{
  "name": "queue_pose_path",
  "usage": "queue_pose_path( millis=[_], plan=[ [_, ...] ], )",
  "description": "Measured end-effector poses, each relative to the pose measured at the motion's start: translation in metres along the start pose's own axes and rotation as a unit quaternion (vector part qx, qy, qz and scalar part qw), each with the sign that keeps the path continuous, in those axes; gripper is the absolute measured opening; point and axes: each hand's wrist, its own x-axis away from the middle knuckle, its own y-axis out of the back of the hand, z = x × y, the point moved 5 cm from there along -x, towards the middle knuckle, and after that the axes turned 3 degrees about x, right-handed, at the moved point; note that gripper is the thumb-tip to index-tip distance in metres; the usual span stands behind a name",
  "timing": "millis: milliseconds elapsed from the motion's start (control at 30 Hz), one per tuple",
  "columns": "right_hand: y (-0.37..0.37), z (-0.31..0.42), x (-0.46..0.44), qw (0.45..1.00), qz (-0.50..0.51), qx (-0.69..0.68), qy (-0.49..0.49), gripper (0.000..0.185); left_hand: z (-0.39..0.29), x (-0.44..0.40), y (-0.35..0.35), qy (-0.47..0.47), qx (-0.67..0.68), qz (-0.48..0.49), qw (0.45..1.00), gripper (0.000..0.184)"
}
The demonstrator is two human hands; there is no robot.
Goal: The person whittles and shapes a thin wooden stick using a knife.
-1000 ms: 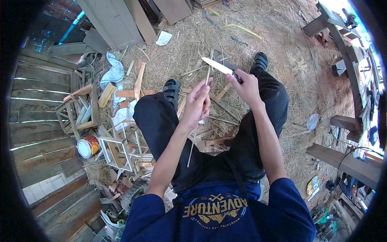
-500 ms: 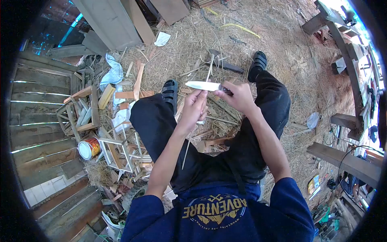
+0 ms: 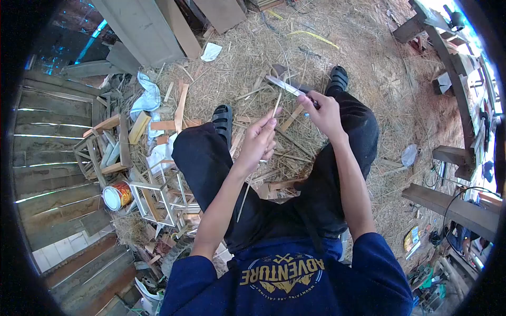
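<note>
My left hand (image 3: 256, 141) is closed around a thin pale strip of wood or bamboo (image 3: 242, 204). One end of the strip points down toward my lap, and the other rises past my fingertips. In my right hand (image 3: 325, 117) is a knife (image 3: 286, 87) with a dark handle, its bright blade pointing up and left. The blade lies by the strip's upper end; whether they touch I cannot tell. On the ground beyond it lies a tool with a metal head (image 3: 279, 69), partly hidden by the blade.
Straw and shavings cover the ground around my sandals (image 3: 222, 122). To the left are a small wooden frame (image 3: 153, 203), a paint can (image 3: 117, 196) and a pale cloth (image 3: 147, 95). Boards (image 3: 145, 31) lean at the back; a heavy timber beam (image 3: 450, 210) is at the right.
The knife has moved away from my left fingers, up along the strip, and its blade now tilts diagonally. My right hand has shifted slightly right; my left hand still grips the strip.
</note>
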Motion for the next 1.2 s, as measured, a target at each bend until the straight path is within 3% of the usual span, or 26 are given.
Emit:
queue_pose_path(
  millis=[133,233,333,467,600,700,767,833,867,967,1033,1067,1100,1133,1200],
  plan=[
    [-0.028,-0.012,-0.002,0.982,0.038,-0.185,-0.024,0.051,-0.001,-0.003,-0.001,-0.02,0.005,-0.002,1.0,0.05],
    [-0.025,-0.003,0.002,0.997,0.06,-0.054,0.013,0.041,0.004,-0.005,0.005,-0.026,0.021,0.013,0.999,0.05],
    [-0.023,0.026,0.019,0.993,0.067,-0.009,0.1,0.034,0.016,-0.012,0.017,-0.014,0.038,-0.025,0.999,0.048],
    [-0.018,0.038,0.025,0.975,-0.02,0.056,0.215,0.035,0.019,-0.01,0.018,-0.009,0.027,-0.001,1.0,0.045],
    [0.018,0.018,-0.006,0.959,-0.144,0.154,0.19,0.035,0.008,-0.008,0.002,-0.029,0.003,0.014,0.999,0.044],
    [-0.006,0.007,-0.001,0.994,-0.092,0.042,0.045,0.036,0.007,-0.015,0.0,-0.04,-0.015,0.009,0.999,0.044],
    [-0.027,-0.015,-0.001,0.997,0.005,-0.069,-0.014,0.049,0.008,-0.013,0.003,-0.036,-0.024,0.003,0.999,0.044],
    [-0.042,-0.008,-0.002,0.953,0.126,-0.255,-0.109,0.055,0.011,-0.005,0.008,-0.024,-0.027,-0.003,0.999,0.045],
    [-0.045,-0.011,0.01,0.855,0.265,-0.384,-0.226,0.06,0.01,-0.004,0.01,-0.025,-0.024,-0.004,0.999,0.045],
    [-0.044,0.002,0.016,0.8,0.327,-0.443,-0.238,0.061,0.01,-0.004,0.008,-0.032,-0.023,-0.008,0.999,0.045],
    [-0.043,-0.007,0.008,0.931,0.199,-0.284,-0.111,0.058,0.009,-0.007,0.009,-0.05,-0.04,-0.024,0.998,0.045],
    [-0.045,-0.008,0.007,0.971,0.13,-0.198,-0.042,0.057,0.012,-0.009,0.012,-0.058,-0.052,-0.043,0.996,0.044],
    [-0.039,0.004,0.006,0.992,0.058,-0.109,0.028,0.055,0.015,-0.012,0.015,-0.066,-0.065,-0.062,0.994,0.044],
    [-0.031,0.01,0.009,0.995,0.094,-0.014,0.028,0.046,0.018,-0.014,0.019,-0.073,-0.078,-0.08,0.991,0.044],
    [-0.036,0.018,0.014,0.993,0.092,-0.006,0.069,0.044,0.021,-0.015,0.022,-0.067,-0.071,-0.071,0.993,0.046]
  ],
)
